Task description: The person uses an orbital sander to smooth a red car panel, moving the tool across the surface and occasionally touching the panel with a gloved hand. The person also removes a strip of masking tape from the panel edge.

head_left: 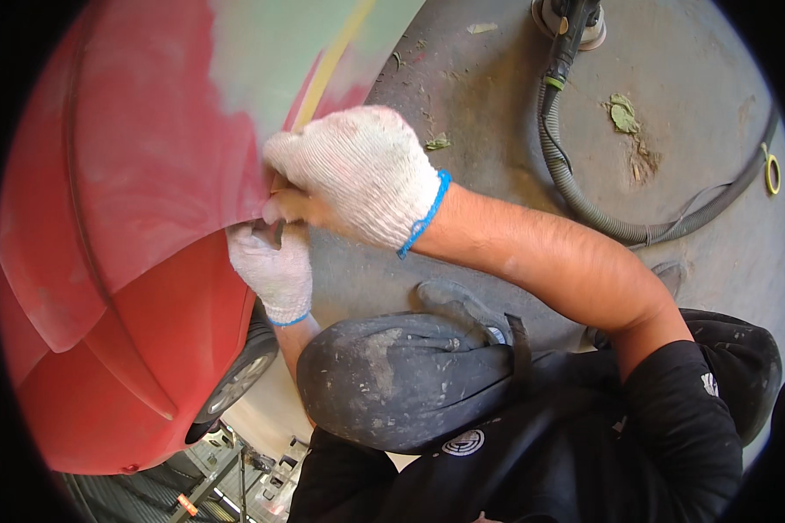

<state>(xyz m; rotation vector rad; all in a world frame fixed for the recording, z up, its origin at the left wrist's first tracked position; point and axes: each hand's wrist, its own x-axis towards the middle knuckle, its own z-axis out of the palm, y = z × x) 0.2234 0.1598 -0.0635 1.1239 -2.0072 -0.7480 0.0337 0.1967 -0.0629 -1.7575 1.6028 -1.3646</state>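
A strip of yellow tape [333,65] runs down the sanded red and pale green car panel [161,148]. My right hand [358,170], in a white knit glove with a blue cuff, is closed in a pinch at the tape's lower end, by the panel's edge. A small tan piece of tape shows between its thumb and fingers. Just below, my left hand [275,275], gloved the same way, has its fingers bent at the panel's lower edge. What those fingers grip, if anything, is hidden by the edge and my right hand.
On the grey floor at the upper right lies a power sander [576,22] with a ribbed hose [576,187] curving right. Dry leaves [622,113] and a yellow ring [771,174] are nearby. My bent knee [392,375] is close below my hands, beside the car's wheel [240,375].
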